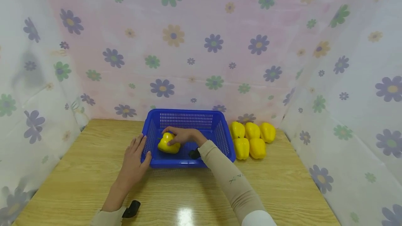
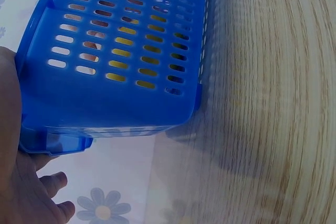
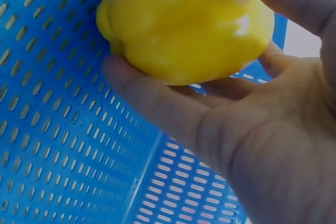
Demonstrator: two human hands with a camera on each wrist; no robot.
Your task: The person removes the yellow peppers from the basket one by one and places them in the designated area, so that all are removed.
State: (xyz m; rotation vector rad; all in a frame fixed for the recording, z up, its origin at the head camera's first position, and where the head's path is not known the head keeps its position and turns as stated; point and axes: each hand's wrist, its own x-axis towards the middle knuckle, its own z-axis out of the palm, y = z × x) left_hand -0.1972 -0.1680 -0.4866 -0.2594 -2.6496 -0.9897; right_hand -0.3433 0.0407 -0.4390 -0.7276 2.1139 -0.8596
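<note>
A blue plastic basket [image 1: 188,163] with slotted walls stands on the wooden table. Inside it, toward the left end, is a yellow bell pepper [image 1: 168,146], lying on its side. My right hand [image 1: 183,135] reaches over the front rim and grips this pepper, thumb on one side and fingers on the other, as the right wrist view shows. At the basket's front left corner, my left hand [image 1: 133,156] holds the rim, with the thumb over the edge and the fingers along the outside. Through the slots in the left wrist view, yellow of the pepper [image 2: 121,52] shows.
Several yellow bell peppers [image 1: 242,148] stand grouped on the table [image 1: 176,191], right beside the basket's right wall. A flowered curtain [image 1: 194,62] closes off the back and both sides. Each wrist carries a black camera [image 1: 132,209].
</note>
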